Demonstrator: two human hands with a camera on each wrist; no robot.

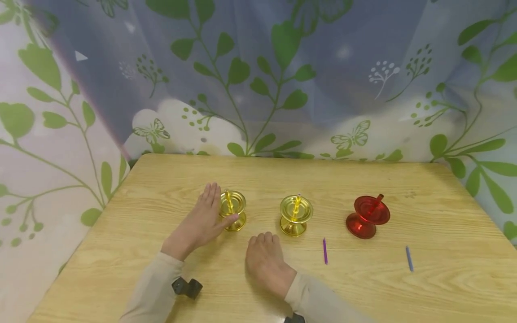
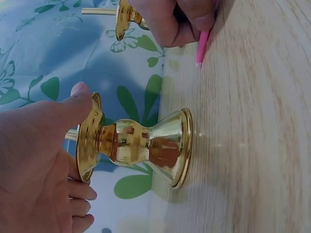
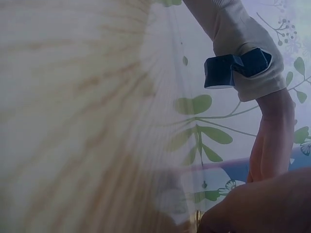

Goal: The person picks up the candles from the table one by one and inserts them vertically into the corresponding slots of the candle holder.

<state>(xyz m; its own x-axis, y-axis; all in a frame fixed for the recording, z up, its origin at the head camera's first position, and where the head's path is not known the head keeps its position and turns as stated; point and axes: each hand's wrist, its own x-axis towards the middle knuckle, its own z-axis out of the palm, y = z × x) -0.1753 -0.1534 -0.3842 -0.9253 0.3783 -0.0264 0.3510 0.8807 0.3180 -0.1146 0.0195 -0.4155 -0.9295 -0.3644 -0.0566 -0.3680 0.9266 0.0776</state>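
My left hand is beside the leftmost gold candle holder, its fingers straight along the left side and the thumb reaching across the front. In the left wrist view, the thumb lies at the dish rim of that gold holder, which stands upright on its flared base. My right hand is low over the table, nearer to me. Its curled fingers pinch a thin pink candle, seen in the left wrist view with its tip pointing to the tabletop. In the head view the candle is hidden under that hand.
A second gold candle holder stands in the middle, a red one to its right. A purple candle and a blue candle lie on the wooden table. Behind hangs a leaf-patterned cloth.
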